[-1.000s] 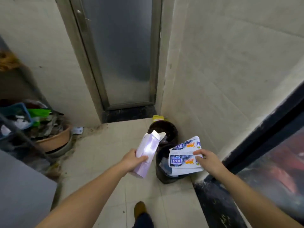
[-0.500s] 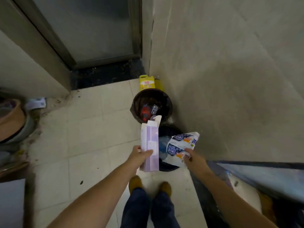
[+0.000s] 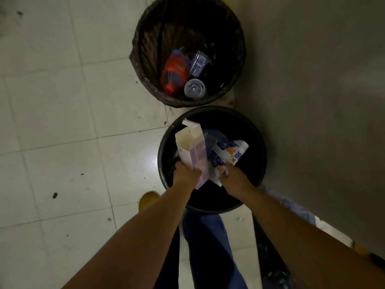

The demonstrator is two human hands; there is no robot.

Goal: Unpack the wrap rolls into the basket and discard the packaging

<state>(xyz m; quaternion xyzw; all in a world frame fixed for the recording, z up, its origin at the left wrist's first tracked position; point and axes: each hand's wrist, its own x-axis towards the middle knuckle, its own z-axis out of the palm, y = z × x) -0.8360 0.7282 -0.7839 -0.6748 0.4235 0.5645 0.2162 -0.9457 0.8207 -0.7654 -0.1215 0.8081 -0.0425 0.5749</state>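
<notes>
My left hand [image 3: 186, 174] grips the lower end of an empty purple and white carton [image 3: 191, 152], its open top pointing away from me. My right hand [image 3: 234, 177] is shut on a crumpled white and blue plastic wrapper [image 3: 228, 156]. Both hands and both pieces of packaging are over the mouth of the near black bin [image 3: 260, 147], low inside its rim. The two pieces touch each other. No wrap rolls or basket are in view.
A second bin [image 3: 143, 80] with a dark liner stands just beyond, holding a red bottle [image 3: 175, 75], a clear cup lid and clear plastic. A grey wall [image 3: 312, 101] runs along the right. Pale floor tiles [image 3: 62, 122] spread to the left. My legs and a yellow shoe [image 3: 146, 200] are below.
I have stepped closer and looked straight down. Both hands have moved forward and down with the carton and wrapper, from in front of the near bin into its mouth.
</notes>
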